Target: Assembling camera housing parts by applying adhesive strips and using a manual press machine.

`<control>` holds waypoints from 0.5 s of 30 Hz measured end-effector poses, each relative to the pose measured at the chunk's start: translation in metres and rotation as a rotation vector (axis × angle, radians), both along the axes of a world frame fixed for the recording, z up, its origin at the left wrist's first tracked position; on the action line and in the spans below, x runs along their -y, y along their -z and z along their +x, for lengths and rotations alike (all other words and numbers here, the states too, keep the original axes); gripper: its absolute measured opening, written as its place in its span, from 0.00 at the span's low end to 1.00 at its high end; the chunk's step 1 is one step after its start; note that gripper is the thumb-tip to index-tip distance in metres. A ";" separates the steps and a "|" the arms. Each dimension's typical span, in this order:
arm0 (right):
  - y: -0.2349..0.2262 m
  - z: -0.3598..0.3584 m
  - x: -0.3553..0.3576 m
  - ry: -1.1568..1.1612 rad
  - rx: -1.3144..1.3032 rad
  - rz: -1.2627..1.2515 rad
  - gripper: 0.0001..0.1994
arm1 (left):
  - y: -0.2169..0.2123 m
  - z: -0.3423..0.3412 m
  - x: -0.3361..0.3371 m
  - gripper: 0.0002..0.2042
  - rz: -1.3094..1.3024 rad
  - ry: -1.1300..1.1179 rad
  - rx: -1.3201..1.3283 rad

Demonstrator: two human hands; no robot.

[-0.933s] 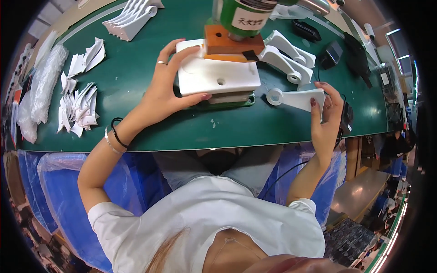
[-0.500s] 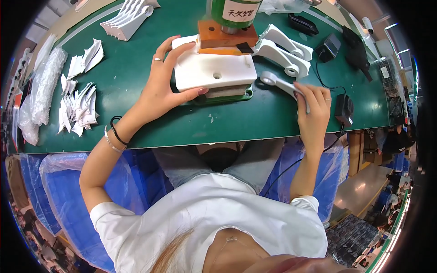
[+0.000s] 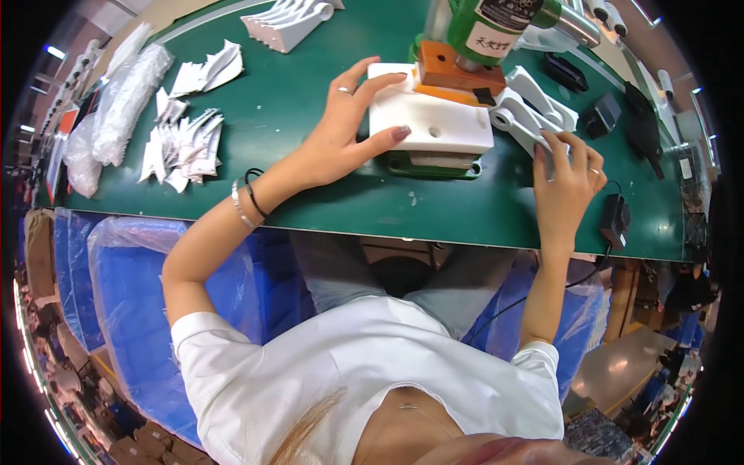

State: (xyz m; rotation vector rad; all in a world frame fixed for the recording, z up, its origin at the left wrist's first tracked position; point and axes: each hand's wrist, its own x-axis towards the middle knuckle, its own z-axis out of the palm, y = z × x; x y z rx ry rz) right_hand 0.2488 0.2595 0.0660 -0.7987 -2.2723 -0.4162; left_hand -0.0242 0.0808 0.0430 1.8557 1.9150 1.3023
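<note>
My left hand rests on the left end of a white block fixture with a hole in its top; thumb and fingers wrap its edge. The fixture sits on a green base under an orange block and a green press head. My right hand lies on a white plastic part with a ring-shaped end, at the near end of a row of similar white parts to the right of the fixture. The fingers curl over it.
The green table holds loose white parts at the left, a clear bag of them, and a stack at the back. Black devices and a black adapter with cable lie right. Blue plastic-lined bins stand below the table edge.
My right hand carried a white part from the table front up and right to the row beside the fixture. My left hand stayed on the white block.
</note>
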 end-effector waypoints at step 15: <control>-0.035 -0.037 0.031 -0.799 -0.294 0.355 0.07 | -0.014 -0.157 -0.049 0.20 -0.265 -0.613 -1.180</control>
